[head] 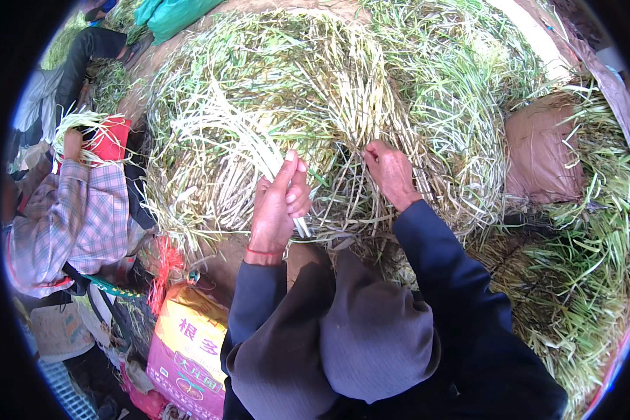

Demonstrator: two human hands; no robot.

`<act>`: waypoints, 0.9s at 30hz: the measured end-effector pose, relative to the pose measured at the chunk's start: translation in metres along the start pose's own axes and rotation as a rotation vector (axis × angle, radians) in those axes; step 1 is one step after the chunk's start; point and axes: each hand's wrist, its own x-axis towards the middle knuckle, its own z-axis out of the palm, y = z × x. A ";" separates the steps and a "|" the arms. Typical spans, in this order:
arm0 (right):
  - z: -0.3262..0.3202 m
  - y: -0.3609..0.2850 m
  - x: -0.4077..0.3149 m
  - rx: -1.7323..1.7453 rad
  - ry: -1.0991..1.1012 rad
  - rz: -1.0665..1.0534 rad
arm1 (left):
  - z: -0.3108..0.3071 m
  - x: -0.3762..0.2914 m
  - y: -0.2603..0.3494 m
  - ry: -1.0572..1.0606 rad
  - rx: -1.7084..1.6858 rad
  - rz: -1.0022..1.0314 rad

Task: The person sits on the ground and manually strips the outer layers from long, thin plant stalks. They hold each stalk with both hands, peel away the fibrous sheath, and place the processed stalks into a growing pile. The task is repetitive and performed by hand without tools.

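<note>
My left hand (279, 205) is closed around a slim bundle of pale green-white stalks (262, 155). Their cut ends poke out below my fist, and their leafy tops fan out to the upper left. Against a heap of long yellowish stalks (354, 100) rests my right hand (392, 170), thumb and fingers curled together at the darker lower ends. Whether the fingertips pinch a stalk is hard to see. Beneath both hands, loose stalks (336, 205) lie tangled just beyond my knees.
A brown plastic-wrapped bundle (543, 149) sits at right among more greens (572, 262). To my left, a person in a plaid shirt (97, 210) holds stalks. A yellow-and-purple printed sack (189, 357) and red plastic string (165, 270) are beside my left leg. A green sack (181, 16) lies far off.
</note>
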 end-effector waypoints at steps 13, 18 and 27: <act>-0.033 0.026 0.012 0.324 0.006 0.360 | -0.005 -0.006 0.000 -0.003 -0.009 0.032; -0.139 -0.006 -0.005 0.719 0.090 0.346 | -0.002 -0.011 0.013 0.003 0.023 0.108; -0.158 -0.024 -0.048 1.196 -0.036 0.570 | 0.027 -0.003 -0.008 -0.067 0.111 0.014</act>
